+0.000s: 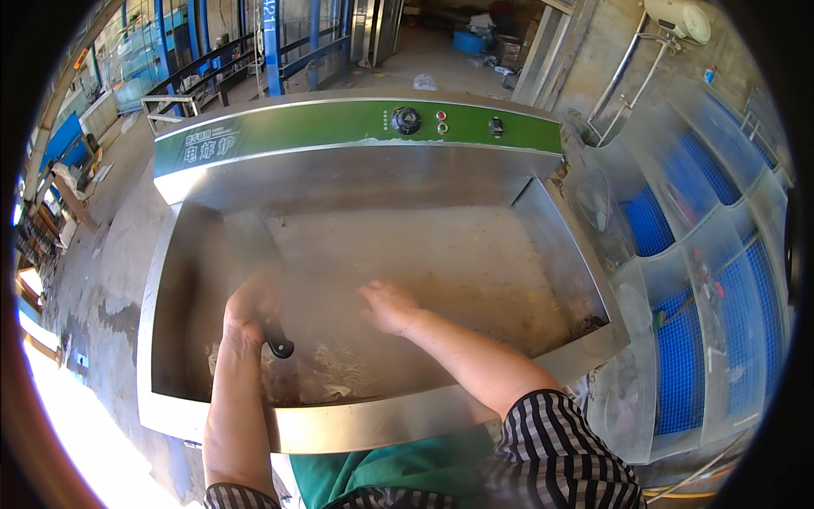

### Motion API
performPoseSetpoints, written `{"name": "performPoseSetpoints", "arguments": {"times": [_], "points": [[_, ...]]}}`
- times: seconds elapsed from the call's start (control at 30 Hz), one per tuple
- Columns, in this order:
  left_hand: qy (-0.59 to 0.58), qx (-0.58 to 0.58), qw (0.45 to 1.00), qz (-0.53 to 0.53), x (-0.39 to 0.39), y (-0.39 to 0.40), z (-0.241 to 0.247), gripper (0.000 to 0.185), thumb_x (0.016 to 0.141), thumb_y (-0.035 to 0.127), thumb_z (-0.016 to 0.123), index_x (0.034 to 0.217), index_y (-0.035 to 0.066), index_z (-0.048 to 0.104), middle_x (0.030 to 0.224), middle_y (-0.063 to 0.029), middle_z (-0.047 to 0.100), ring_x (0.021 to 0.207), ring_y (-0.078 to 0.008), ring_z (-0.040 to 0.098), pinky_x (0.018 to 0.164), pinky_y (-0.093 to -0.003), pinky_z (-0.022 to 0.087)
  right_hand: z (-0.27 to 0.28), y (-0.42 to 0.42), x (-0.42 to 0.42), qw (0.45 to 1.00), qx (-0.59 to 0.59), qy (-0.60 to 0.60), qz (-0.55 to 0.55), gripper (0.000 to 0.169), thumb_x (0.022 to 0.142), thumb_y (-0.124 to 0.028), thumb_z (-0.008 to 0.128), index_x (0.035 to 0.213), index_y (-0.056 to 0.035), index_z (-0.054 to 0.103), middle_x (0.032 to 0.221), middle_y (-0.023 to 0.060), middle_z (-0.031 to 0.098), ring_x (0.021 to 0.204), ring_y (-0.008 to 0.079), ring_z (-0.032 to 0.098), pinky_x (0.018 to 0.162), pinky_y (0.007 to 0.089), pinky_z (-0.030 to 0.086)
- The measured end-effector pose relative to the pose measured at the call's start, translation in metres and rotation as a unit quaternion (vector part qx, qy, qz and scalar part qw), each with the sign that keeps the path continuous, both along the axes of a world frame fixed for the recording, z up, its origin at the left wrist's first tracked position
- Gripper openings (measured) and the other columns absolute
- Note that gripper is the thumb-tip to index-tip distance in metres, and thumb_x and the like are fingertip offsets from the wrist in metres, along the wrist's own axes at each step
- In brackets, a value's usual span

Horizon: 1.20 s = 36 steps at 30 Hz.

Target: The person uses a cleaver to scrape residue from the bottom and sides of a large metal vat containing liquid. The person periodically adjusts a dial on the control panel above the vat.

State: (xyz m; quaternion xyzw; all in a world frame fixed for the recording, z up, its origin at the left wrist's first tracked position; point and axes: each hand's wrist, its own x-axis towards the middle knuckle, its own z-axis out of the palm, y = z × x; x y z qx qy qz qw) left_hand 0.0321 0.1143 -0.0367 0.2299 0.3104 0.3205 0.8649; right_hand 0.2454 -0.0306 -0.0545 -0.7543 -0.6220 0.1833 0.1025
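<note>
In front of me stands a wide stainless steel fryer tank (pixel 439 417) of cloudy brownish liquid (pixel 407 248), with steam rising from it. My left hand (pixel 249 310), over the tank's left half, is closed around a black riveted handle (pixel 278 342), probably a knife's. Steam and the hand hide the rest of that tool. My right hand (pixel 389 308) hangs above the middle of the liquid, apart from the left. Its fingers are bent and hazy in the steam, so I cannot tell whether they hold anything. Pale scraps or foam (pixel 334 369) float near the front wall.
A green control panel (pixel 337 127) with a black knob (pixel 406 120) runs along the tank's back. Translucent bins with blue mesh (pixel 680 356) crowd the right side. Blue metal posts (pixel 272 51) rise behind, left of a doorway. Concrete floor (pixel 124 254) lies at left.
</note>
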Motion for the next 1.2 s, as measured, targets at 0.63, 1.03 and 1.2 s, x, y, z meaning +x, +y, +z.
{"name": "performPoseSetpoints", "arguments": {"times": [0.63, 1.03, 1.2], "points": [[0.023, -0.008, 1.000, 0.006, -0.002, 0.006, -0.010, 0.006, 0.077, 0.008, 0.052, 0.076, 0.008, 0.046, 0.063, -0.0019, 0.047, 0.043, -0.0108, 0.038, 0.047, -0.0292, 0.039, 0.000, 0.000, 0.002, 1.000, -0.016, -0.008, 0.026, 0.033, 0.080, -0.024, 0.059, 0.106, -0.0039, 0.054, 0.108, 0.0124, 0.054, 0.107, 0.0266, 0.048, 0.094, 0.0368, 0.037], [0.032, 0.003, 0.999, 0.018, 0.001, 0.001, -0.003, 0.006, 0.076, 0.007, 0.051, 0.075, 0.008, 0.046, 0.063, -0.0025, 0.047, 0.042, -0.0107, 0.037, 0.047, -0.0292, 0.039, -0.010, 0.002, 0.005, 0.999, -0.026, -0.018, 0.025, 0.033, 0.081, -0.026, 0.058, 0.107, -0.0062, 0.055, 0.111, 0.0114, 0.053, 0.107, 0.0285, 0.048, 0.091, 0.0380, 0.040], [0.029, -0.006, 0.999, 0.023, 0.001, 0.002, -0.004, 0.004, 0.077, 0.006, 0.050, 0.075, 0.007, 0.047, 0.062, -0.0030, 0.046, 0.043, -0.0122, 0.037, 0.046, -0.0301, 0.038, -0.006, 0.001, 0.003, 0.999, -0.035, -0.014, 0.019, 0.034, 0.080, -0.026, 0.059, 0.108, -0.0062, 0.054, 0.112, 0.0112, 0.053, 0.107, 0.0282, 0.048, 0.091, 0.0380, 0.040]]}}
